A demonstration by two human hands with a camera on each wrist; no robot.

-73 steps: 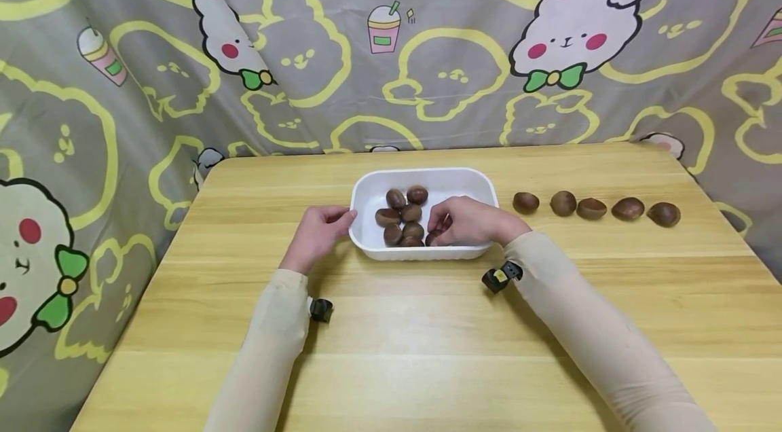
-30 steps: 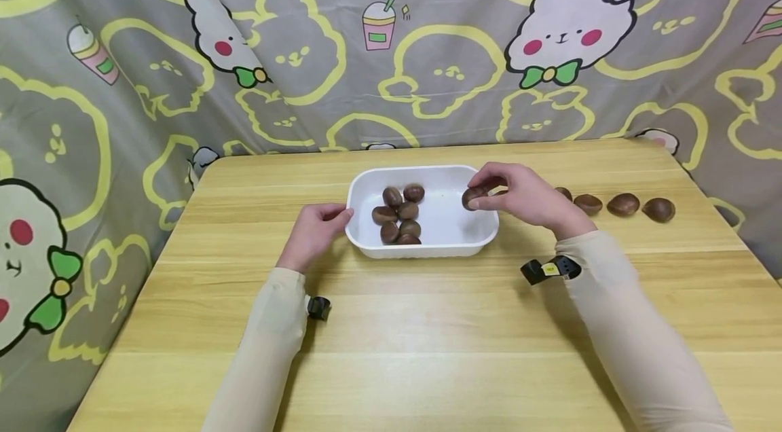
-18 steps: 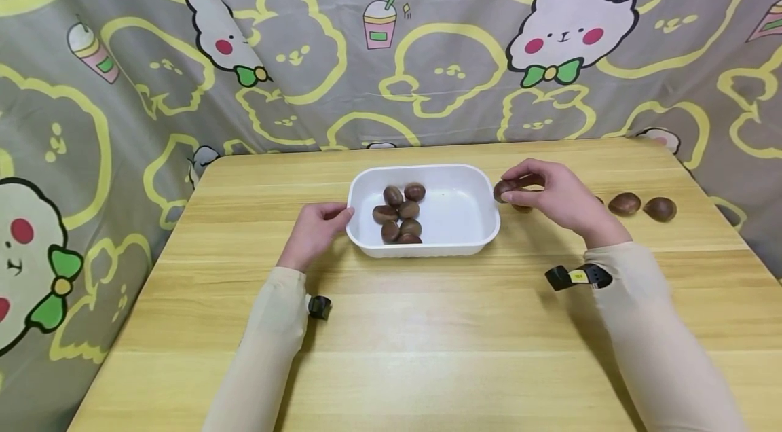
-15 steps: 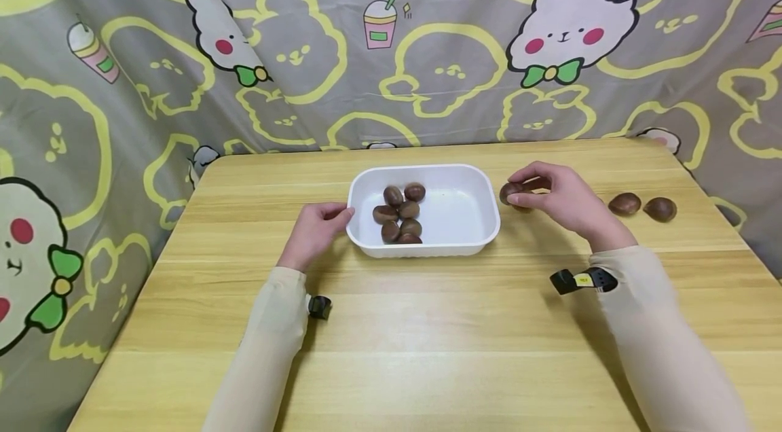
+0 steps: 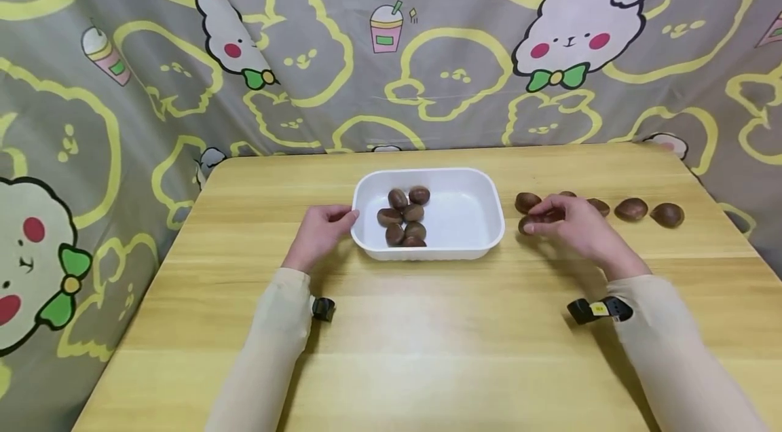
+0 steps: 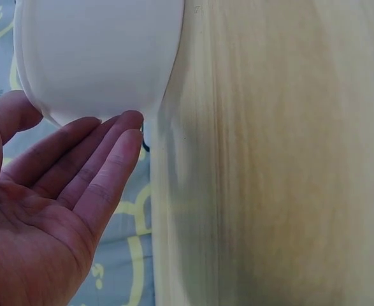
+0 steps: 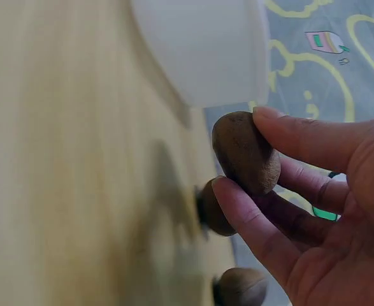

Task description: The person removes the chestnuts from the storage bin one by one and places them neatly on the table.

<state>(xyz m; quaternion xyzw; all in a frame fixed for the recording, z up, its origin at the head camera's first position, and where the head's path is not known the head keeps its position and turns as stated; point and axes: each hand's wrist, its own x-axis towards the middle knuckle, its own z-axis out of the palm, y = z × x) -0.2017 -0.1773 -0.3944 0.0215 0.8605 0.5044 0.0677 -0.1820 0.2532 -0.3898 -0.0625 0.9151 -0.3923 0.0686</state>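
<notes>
My left hand is at the left end of a white plastic tray. In the left wrist view its fingers are nearly straight, with their tips against the tray's end wall and the thumb by the rim. Several brown chestnuts lie grouped in the tray's left half. Right of the tray, my right hand pinches a chestnut between thumb and fingers. In the head view that hand partly covers a row of chestnuts on the table, whose nearest visible one is a chestnut behind the held one.
The row continues rightward along the wooden table, ending in a chestnut and another chestnut. A patterned grey curtain hangs behind the table and down its left side.
My right hand has lifted a chestnut out of the tray and carried it right, over the table, then a little nearer to me. My left hand has stayed at the tray's left end.
</notes>
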